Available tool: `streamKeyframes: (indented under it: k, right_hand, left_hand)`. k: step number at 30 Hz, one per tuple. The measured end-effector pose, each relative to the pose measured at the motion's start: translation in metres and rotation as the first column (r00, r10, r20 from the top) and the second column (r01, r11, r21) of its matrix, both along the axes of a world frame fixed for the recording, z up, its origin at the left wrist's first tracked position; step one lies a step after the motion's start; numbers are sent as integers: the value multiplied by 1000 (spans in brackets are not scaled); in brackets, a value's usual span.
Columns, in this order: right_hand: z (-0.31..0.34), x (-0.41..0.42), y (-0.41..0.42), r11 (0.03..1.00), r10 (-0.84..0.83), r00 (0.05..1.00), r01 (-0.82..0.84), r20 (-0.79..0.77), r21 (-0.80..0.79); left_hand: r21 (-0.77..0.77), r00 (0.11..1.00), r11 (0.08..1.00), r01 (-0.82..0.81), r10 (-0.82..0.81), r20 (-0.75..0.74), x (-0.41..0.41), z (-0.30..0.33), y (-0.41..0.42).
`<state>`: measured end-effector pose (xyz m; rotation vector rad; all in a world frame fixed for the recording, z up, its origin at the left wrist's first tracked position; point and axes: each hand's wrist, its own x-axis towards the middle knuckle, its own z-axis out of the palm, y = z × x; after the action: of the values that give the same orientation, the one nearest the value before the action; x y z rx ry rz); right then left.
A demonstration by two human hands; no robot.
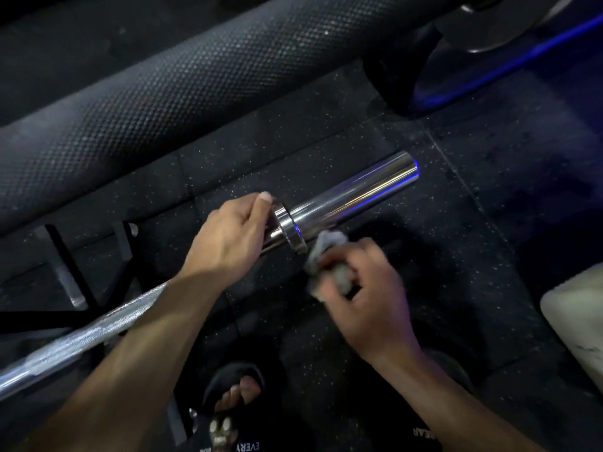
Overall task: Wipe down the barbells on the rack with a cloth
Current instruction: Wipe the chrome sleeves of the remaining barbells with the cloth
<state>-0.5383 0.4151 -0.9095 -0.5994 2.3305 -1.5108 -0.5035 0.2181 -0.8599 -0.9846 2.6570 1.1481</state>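
Black speckled rubber floor (408,125), dim gym, blue light.

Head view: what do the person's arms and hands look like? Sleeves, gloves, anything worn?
Both forearms are bare as far as the frame shows: no sleeves in view. The left hand and right hand wear no gloves, and no rings, watch or wristband can be seen. The right hand is motion-blurred, so fine detail there cannot be told.

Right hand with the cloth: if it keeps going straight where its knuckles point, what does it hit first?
Probably the barbell, at the collar. The right hand points up-left and its cloth is beside the collar; whether they touch is unclear.
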Motion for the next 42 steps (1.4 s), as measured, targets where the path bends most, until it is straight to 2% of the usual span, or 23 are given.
streamKeyframes:
  k: [2, 4, 7, 9, 10, 11, 14, 17, 18, 21, 24, 26, 28, 29, 31, 33, 34, 36, 37, 38, 39, 40, 42]
  right_hand:
    - [-4, -8, 7, 962, -265, 935, 274, 238, -7]
    - [-5, -16, 7, 891, -371, 764, 454, 528, -30]
    - [9, -20, -16, 812, -200, 458, 572, 866, -115]
    - [21, -18, -36, 728, -35, 222, 673, 974, -127]
    - [27, -15, -41, 697, 17, 154, 706, 988, -122]
    - [32, -11, -43, 685, 45, 132, 717, 990, -127]
    - [44, 2, -38, 735, 108, 196, 645, 975, -211]
    - [38, -3, -24, 753, 70, 230, 626, 971, -202]
    - [34, -8, -19, 745, 41, 208, 645, 977, -169]
    - [21, -12, -18, 735, -20, 43, 678, 999, -14]
    - [22, -5, -40, 754, 70, -54, 656, 996, -18]
    - [29, 0, -53, 731, 107, -80, 682, 991, -24]
    - [36, 2, -51, 709, 104, -20, 703, 994, -60]
    - [42, 2, -46, 715, 103, 50, 690, 993, -109]
    - [51, 0, -38, 756, 60, 250, 621, 966, -208]
    - [57, -6, -36, 801, -52, 497, 539, 866, -261]
    - [57, -10, -35, 832, -126, 642, 484, 756, -271]
    - [50, -17, -36, 940, -214, 927, 282, 309, -194]
    - [46, -17, -38, 975, -183, 981, 190, 69, -118]
    - [43, -17, -41, 990, -135, 984, 130, -116, -51]
    - [42, -16, -45, 997, -80, 968, 81, -236, -4]
    - [40, -17, -46, 999, -32, 947, 43, -320, 27]
    - [38, -24, -42, 996, 74, 921, -50, -383, 70]
  left_hand:
    - [154, 996, 987, 52, -41, -79, 6, -1, 0]
    - [282, 996, 956, 77, -59, -70, 9, -1, -2]
    - [271, 994, 956, 109, -102, -40, 6, 2, -3]
    - [271, 992, 954, 129, -126, -30, 3, 5, -1]
    - [284, 992, 951, 123, -122, -21, 1, 8, 1]
    - [295, 994, 950, 105, -109, -5, -1, 9, 1]
    - [262, 995, 964, 56, -76, 67, -6, 5, -3]
    - [228, 999, 973, 31, -39, 32, -3, -2, -4]
    - [257, 999, 965, 48, -50, 2, 0, -2, -4]
    - [341, 990, 930, 136, -136, -25, 6, 0, -4]
    - [364, 990, 922, 131, -143, 7, 2, 5, -3]
    - [385, 992, 918, 95, -117, 36, -2, 7, -1]
    - [406, 995, 912, 57, -85, 50, -5, 10, 2]
    - [409, 996, 911, 46, -75, 54, -6, 10, 2]
    - [408, 995, 912, 35, -70, 71, -6, 11, 0]
    - [432, 994, 901, 30, -71, 79, -7, 12, -1]
    - [442, 994, 897, 22, -66, 84, -7, 12, -1]
    - [436, 994, 900, 6, -52, 94, -8, 14, 0]
    - [431, 994, 902, 13, -59, 95, -9, 14, 1]
    - [431, 993, 902, 22, -68, 91, -9, 14, 1]
    - [431, 994, 902, 20, -64, 89, -9, 14, 1]
    - [425, 995, 905, 9, -52, 91, -10, 14, 2]
    - [405, 994, 914, -12, -32, 102, -12, 15, 2]
